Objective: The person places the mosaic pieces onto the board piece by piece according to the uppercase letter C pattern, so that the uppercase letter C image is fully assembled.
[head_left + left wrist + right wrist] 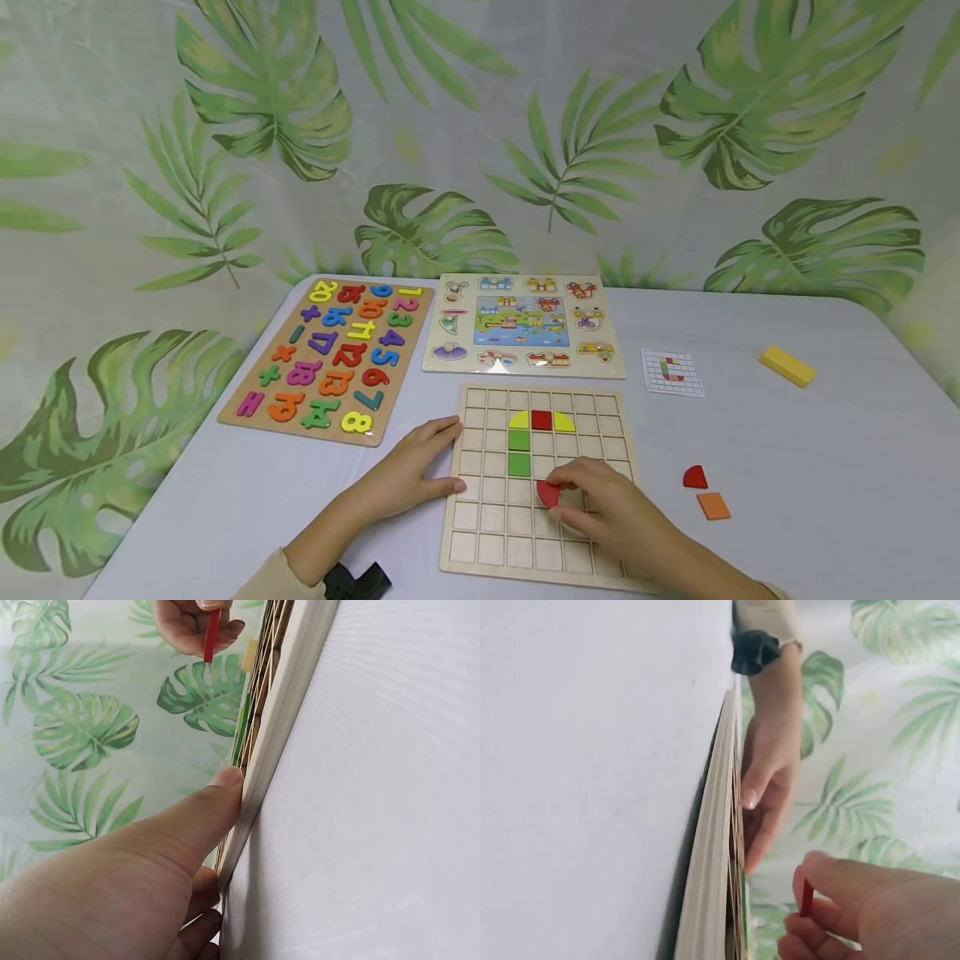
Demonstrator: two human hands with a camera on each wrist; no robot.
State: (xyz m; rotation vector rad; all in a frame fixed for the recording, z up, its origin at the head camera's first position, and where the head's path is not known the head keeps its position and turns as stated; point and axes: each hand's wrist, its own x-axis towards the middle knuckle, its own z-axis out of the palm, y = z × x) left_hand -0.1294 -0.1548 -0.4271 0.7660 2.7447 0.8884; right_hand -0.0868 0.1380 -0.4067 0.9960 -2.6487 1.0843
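A wooden grid board [491,548] lies on the table in front of me. My left hand [401,477] rests at its left edge with fingers extended, the thumb touching the rim. Over the lower middle of the grid, my right hand [611,507] pinches a red quarter-circle tile [548,494] between thumb and fingers. Edge-on in the right wrist view, that red tile [807,898] appears held off the board. Set in the grid are a red square tile [542,420] between two yellow rounded tiles [564,423], and two green square tiles [518,464] in a column below the left one.
Right of the board lie another red quarter-circle tile [695,477] and an orange square tile [714,506]. Farther back are a pattern card [672,372] and a yellow block [787,367]. A number puzzle [322,358] and a picture puzzle [523,325] stand behind.
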